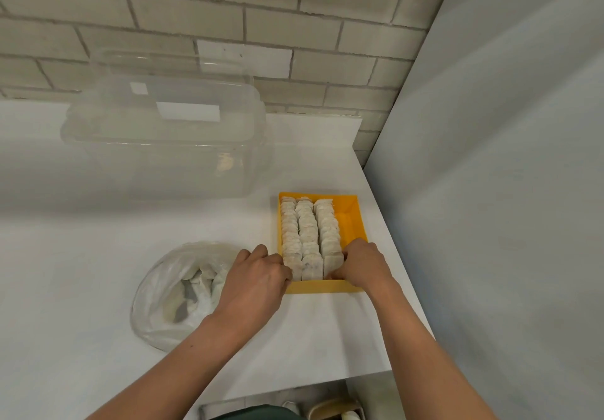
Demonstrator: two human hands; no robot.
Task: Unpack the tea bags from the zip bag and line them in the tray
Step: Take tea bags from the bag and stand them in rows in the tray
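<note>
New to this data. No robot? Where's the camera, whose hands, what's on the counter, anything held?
No robot: a person works bare-handed, and the one picture comes from a wide-angle camera on their head, looking down. On the white counter sits a yellow rectangular plastic tray with three rows of white paper tea bags standing in it. The left hand and right hand curl their fingers against the nearest bags; whether they pinch or just press is hidden. Left of the tray lies a crumpled clear plastic zip bag with more bags inside; farther back stands a large clear plastic box.
</note>
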